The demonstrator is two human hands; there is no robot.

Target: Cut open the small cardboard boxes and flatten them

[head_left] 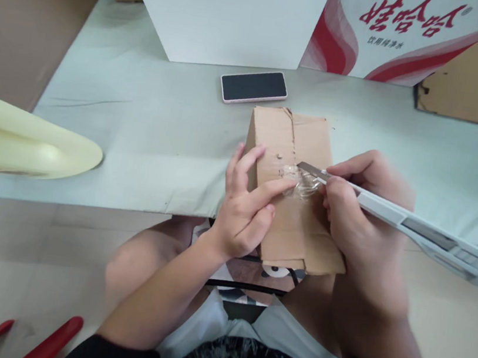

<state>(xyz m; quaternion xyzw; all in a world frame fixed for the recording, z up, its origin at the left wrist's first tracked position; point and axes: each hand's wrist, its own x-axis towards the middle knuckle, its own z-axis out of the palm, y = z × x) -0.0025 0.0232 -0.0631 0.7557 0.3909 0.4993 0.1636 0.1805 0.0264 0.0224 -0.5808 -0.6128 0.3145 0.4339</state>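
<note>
A small brown cardboard box [303, 226] lies partly over the table's front edge, above my lap. Crumpled clear tape [307, 184] sits on its upper face, beside a seam with a torn edge. My left hand [243, 209] rests on the box's left side with fingers spread, its index fingertip touching the tape. In my right hand [362, 214] is a white utility knife [419, 228], gripped near the front. Its extended blade points left, and the tip is at the seam by the tape. The far underside of the box is hidden.
Beyond the box lies a phone [254, 87], in front of a large white carton [243, 19] with red print. A torn cardboard piece [468, 81] is at back right. A pale yellow object [35, 141] and a big brown carton [20, 24] stand left. Red handles [54, 340] show lower left.
</note>
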